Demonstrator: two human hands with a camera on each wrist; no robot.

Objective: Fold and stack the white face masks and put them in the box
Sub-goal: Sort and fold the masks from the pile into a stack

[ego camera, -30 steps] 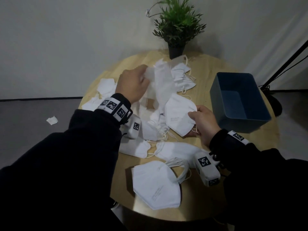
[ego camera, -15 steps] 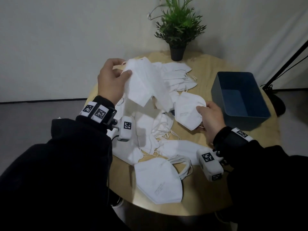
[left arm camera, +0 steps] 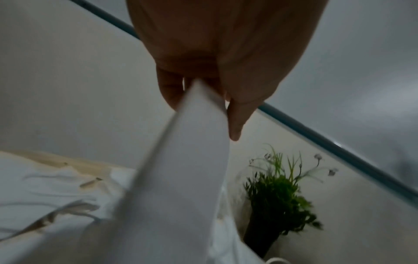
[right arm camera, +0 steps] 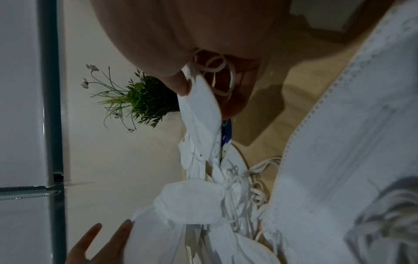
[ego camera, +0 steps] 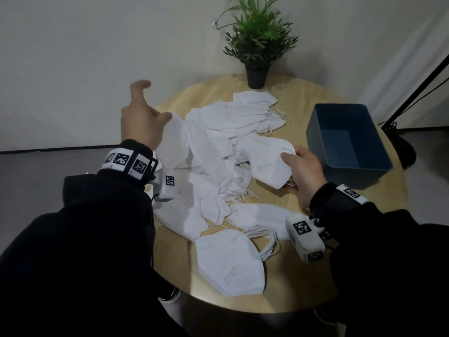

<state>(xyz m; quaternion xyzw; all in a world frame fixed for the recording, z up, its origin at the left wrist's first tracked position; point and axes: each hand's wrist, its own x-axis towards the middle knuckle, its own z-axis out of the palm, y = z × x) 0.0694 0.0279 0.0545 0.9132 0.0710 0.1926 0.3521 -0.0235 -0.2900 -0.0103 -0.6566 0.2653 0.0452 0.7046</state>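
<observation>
Round wooden table, landmark:
- loose heap of white face masks at centre
- flat folded mask at near edge
- blue box at right side, nothing inside
- potted plant at far edge
- left hand, raised over left rim, fingers pinching one mask
- right hand, beside box, gripping a folded mask by its edge

You have a round wooden table in front of you. At its far edge a green plant with a few pale flowers stands upright in a dark pot, close to the light wall. Past the table's right edge, a black stand leans over grey floor, with a cable beside it.
</observation>
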